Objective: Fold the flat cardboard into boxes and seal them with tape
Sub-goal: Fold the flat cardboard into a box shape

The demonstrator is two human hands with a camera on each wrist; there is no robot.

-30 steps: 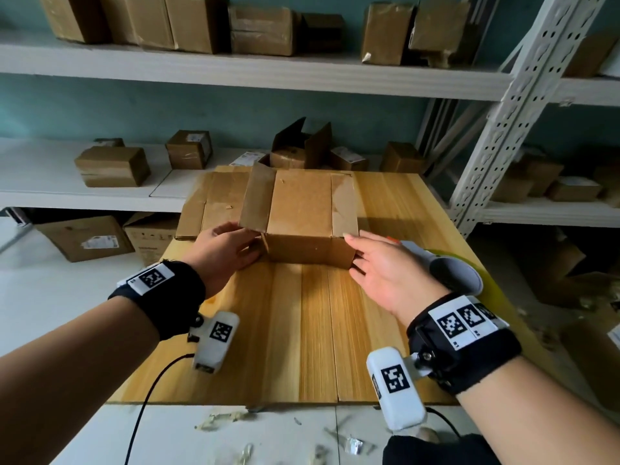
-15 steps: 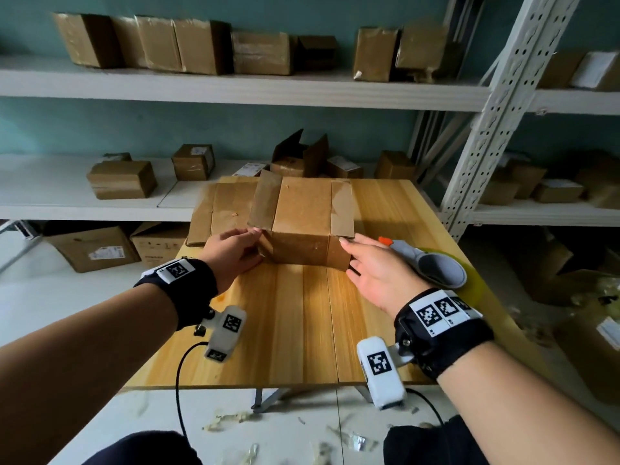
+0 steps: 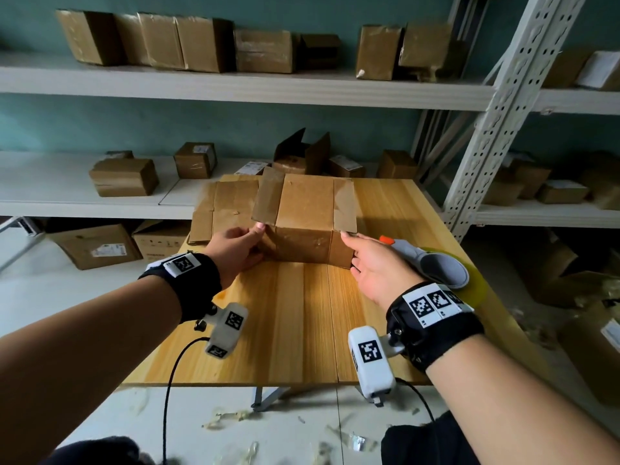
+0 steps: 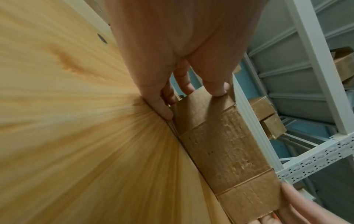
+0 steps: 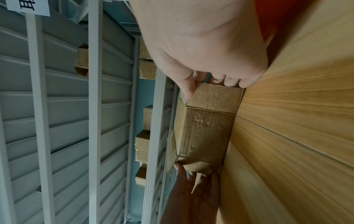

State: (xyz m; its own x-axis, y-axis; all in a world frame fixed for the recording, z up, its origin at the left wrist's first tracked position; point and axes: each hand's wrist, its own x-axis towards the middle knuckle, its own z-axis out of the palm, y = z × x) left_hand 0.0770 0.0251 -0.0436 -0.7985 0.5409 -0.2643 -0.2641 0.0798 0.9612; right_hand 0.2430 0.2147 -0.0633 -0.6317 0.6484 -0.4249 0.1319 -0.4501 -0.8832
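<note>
Squarely between left hand [image 3: 236, 251], right hand [image 3: 375, 268]: matte dimpled cardboard box [image 3: 303, 226].

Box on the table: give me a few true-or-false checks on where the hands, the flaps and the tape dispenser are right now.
1. Both hands are on the box. True: the left hand holds its left end, the right hand its right end.
2. The tape dispenser is in the right hand. False: it lies on the table, behind that hand.
3. The box stands on the table. True.
4. The box top is sealed with tape. False: the side flaps still stick out, unfolded, and no tape shows on them.
5. Flat cardboard lies to the left of the box. True.
6. The left hand is lifted clear of the box. False: its fingers press on the cardboard.
</note>
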